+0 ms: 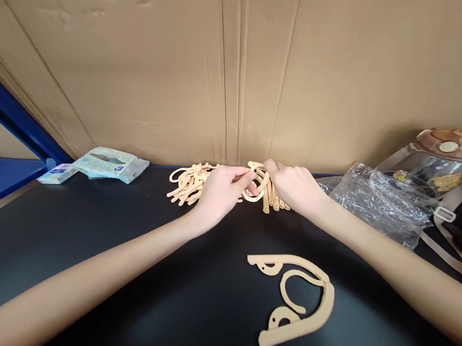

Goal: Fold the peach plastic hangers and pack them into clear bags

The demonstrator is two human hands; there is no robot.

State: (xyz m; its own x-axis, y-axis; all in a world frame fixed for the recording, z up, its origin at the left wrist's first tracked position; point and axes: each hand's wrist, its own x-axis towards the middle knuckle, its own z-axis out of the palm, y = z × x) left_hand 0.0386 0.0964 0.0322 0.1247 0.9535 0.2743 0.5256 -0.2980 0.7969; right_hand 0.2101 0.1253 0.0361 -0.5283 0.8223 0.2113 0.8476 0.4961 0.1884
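Note:
Both my hands reach to the far side of a black table (116,271), meeting at a heap of thin tan curved cut-out pieces (189,182). My left hand (222,192) pinches a curved tan piece (256,190) between thumb and fingers. My right hand (295,187) is closed on the same piece from the right, over more pieces of the heap. Nearer me, two larger tan hook-shaped cut-outs (299,301) lie flat on the table, untouched.
A cardboard wall (245,61) stands right behind the heap. A crumpled clear plastic bag (380,201) and a lidded jug (441,161) with a strap sit at right. A pale blue packet (108,164) lies at left by blue shelving (7,126).

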